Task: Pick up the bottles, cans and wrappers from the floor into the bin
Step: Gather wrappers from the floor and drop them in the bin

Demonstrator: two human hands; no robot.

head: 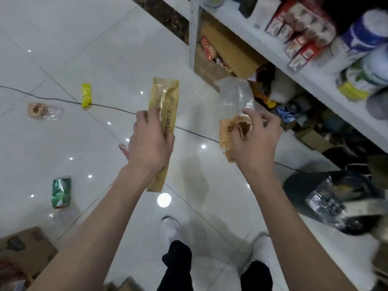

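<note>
From my seat I see both hands raised over the floor (105,38), each with a piece of litter. My left hand (150,141) is curled round the middle of a long tan wrapper (165,95). The fingertips press its left edge and the thumb sits on its right edge. The wrapper stands nearly upright, its top well above the fingers and its lower end sticking out below the wrist.

My right hand (255,141) pinches a clear wrapper (233,101) with its fingers bent. The printed orange part lies under the fingertips and the see-through top rises above them. The two wrappers are apart, with bare tile between them.

The bin (294,185) sits low on the right, beside the right forearm, with plastic already in it. On the floor to the left lie a yellow wrapper (86,95), a snack wrapper (42,110) and a green can (61,192), all well away from both hands.
</note>
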